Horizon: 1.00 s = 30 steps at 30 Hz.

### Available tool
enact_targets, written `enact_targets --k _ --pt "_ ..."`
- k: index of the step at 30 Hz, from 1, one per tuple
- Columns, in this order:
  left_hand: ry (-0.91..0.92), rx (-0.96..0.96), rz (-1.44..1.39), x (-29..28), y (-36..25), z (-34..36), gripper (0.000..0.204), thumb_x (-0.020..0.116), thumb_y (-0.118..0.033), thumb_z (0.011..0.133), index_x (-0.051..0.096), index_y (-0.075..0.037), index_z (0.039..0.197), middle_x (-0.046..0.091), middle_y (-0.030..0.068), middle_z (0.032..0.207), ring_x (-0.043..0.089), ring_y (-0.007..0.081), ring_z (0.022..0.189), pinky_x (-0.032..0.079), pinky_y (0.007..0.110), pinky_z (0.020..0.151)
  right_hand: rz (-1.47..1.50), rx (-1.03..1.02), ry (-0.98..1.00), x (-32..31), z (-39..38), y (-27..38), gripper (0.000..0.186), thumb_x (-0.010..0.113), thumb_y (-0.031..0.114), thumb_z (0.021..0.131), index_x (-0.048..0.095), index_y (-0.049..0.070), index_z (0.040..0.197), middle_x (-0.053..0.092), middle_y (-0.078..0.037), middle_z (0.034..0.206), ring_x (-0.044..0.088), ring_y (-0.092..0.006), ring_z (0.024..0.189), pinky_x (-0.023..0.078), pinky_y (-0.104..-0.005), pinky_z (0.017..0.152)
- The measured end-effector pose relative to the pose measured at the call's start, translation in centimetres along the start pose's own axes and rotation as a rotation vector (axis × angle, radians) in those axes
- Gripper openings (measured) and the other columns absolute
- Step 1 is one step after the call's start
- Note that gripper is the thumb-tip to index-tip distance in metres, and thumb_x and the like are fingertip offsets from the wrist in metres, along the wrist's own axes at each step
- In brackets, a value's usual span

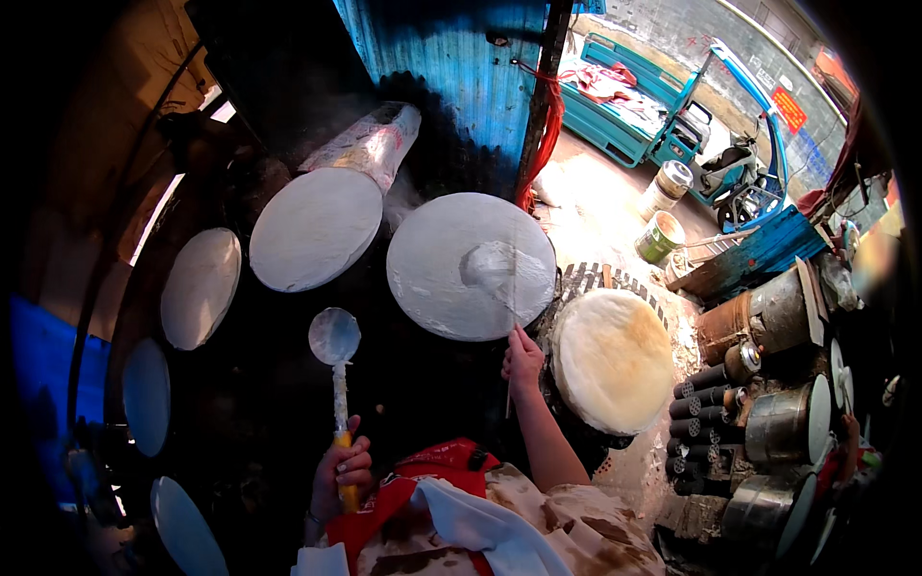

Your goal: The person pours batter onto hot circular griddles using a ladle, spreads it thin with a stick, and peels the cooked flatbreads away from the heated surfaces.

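My left hand (343,470) is wrapped round the yellow handle of a long ladle (335,335). The ladle's round, pale-coated bowl points away from me. In my right hand (522,365) is a thin stick (514,288), which reaches over a round griddle (432,298). A pale layer covers the griddle's top, with a thicker mound of white batter (501,272) right of its middle. Whether the stick's far end touches the batter is hard to see. Just right of my right hand lies a thick stack of round flatbreads (615,360), the top one lightly browned.
More round griddles stand in an arc on the left, including a large pale one (315,230) and a smaller one (201,288). Cylindrical coal briquettes (696,408) and metal drums (778,422) line the right. Beyond are buckets (660,237) and a teal cargo tricycle (615,106).
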<state>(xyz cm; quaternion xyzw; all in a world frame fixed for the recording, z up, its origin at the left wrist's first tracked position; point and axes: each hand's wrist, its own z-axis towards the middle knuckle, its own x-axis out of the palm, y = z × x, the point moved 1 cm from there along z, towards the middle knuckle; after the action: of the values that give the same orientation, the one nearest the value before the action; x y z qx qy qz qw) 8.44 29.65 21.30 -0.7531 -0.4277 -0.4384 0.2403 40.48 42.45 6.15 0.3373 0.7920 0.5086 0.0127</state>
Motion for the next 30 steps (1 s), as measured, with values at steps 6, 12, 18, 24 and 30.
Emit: enact_targets --k 6,12,18,24,30 --pt "0.044 0.006 -0.018 -0.4 -0.1 -0.7 0.048 0.041 0.004 0.088 0.043 -0.013 0.132 0.042 0.0039 0.085 0.038 0.0049 0.053 0.036 0.015 0.043 -0.081 0.158 0.094 0.3 -3.3 -1.8 0.035 0.053 0.026 0.095 0.053 0.020 0.129 0.036 0.004 0.054 0.033 -0.0072 0.038 0.026 -0.0215 0.034" --pt "0.000 0.000 0.364 4.4 -1.9 0.5 0.049 0.044 0.005 0.086 0.042 -0.009 0.132 0.046 0.0054 0.085 0.038 0.0030 0.050 0.037 0.014 0.041 -0.186 0.034 0.104 -3.0 2.0 3.2 0.034 0.055 0.025 0.093 0.055 0.019 0.127 0.038 0.004 0.054 0.032 -0.0057 0.037 0.025 -0.0208 0.034" --pt "0.154 -0.142 0.758 11.9 -2.7 5.9 0.054 0.052 -0.003 0.081 0.036 0.001 0.133 0.051 0.0079 0.073 0.035 0.0010 0.042 0.034 0.012 0.035 -0.283 0.278 0.309 -3.6 1.1 3.8 0.034 0.055 0.027 0.093 0.057 0.016 0.125 0.038 0.005 0.054 0.032 -0.0060 0.038 0.025 -0.0212 0.034" --pt "0.017 0.120 0.965 11.7 3.3 15.5 0.049 0.057 -0.009 0.082 0.037 -0.003 0.126 0.048 0.0033 0.076 0.044 0.0041 0.053 0.042 0.019 0.045 -0.178 0.223 0.327 -7.2 -5.8 1.0 0.036 0.051 0.022 0.096 0.051 0.014 0.131 0.032 0.006 0.053 0.031 -0.0055 0.038 0.025 -0.0201 0.034" --pt "-0.355 0.215 0.953 3.0 9.1 20.4 0.041 0.053 -0.007 0.086 0.033 -0.016 0.121 0.045 0.0033 0.079 0.045 0.0083 0.054 0.043 0.024 0.043 0.133 0.186 0.077 1.1 -6.2 -4.6 0.037 0.052 0.019 0.095 0.050 0.010 0.131 0.040 0.007 0.056 0.034 -0.0038 0.040 0.029 -0.0201 0.035"
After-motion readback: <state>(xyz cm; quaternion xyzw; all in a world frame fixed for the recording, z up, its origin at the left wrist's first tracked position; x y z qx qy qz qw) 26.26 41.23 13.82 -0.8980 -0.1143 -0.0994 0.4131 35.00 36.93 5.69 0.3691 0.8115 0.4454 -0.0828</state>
